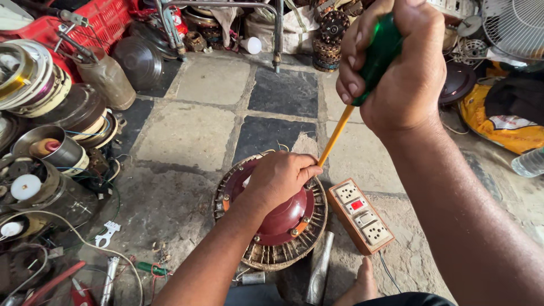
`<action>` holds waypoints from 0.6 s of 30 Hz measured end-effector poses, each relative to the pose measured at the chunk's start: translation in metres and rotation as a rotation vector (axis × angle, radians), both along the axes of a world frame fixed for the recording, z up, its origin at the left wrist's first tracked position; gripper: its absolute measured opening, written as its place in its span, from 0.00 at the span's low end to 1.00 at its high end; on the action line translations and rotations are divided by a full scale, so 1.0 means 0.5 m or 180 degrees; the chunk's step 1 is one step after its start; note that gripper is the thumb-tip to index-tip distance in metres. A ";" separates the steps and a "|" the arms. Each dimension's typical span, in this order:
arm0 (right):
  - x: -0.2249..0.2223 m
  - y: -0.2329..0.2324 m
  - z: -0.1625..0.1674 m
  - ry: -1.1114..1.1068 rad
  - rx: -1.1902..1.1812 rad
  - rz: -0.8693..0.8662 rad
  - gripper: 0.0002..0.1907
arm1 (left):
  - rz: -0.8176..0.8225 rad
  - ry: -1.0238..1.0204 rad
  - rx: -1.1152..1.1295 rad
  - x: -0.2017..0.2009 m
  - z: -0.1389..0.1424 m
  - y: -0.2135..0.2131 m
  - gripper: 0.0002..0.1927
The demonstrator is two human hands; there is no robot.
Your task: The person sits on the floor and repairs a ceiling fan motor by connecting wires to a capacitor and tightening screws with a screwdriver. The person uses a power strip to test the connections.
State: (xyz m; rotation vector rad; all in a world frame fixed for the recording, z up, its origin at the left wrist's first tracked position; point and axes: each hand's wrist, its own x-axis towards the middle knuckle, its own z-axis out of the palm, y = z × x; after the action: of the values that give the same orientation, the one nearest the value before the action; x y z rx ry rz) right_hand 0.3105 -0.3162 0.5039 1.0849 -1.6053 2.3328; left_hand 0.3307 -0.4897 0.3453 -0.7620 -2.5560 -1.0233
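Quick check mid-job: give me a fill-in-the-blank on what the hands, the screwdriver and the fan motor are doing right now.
1. The right hand grips a screwdriver with a ____ handle.
2. The left hand rests on the round, dark red fan motor, which lies on the stone ____.
3. The orange switch-and-socket board lies to the ____ of the motor.

Missing words: green; floor; right
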 end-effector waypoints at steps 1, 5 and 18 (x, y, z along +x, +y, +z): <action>0.002 0.000 0.003 -0.0004 0.0003 0.0038 0.23 | -0.0017 0.0003 0.0021 0.001 0.001 -0.001 0.13; 0.013 0.002 0.010 0.0039 0.0060 0.0068 0.23 | -0.0040 0.0020 0.0036 0.004 0.003 -0.002 0.13; 0.026 -0.034 -0.011 0.0799 0.0250 -0.1426 0.23 | -0.0097 0.0070 0.0008 0.013 0.017 -0.011 0.11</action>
State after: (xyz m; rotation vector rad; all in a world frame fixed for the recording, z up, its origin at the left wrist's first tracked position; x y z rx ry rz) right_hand 0.3234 -0.3334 0.4986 0.8753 -1.6481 1.7892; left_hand 0.3371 -0.4954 0.3537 -0.8096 -2.5315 -1.0213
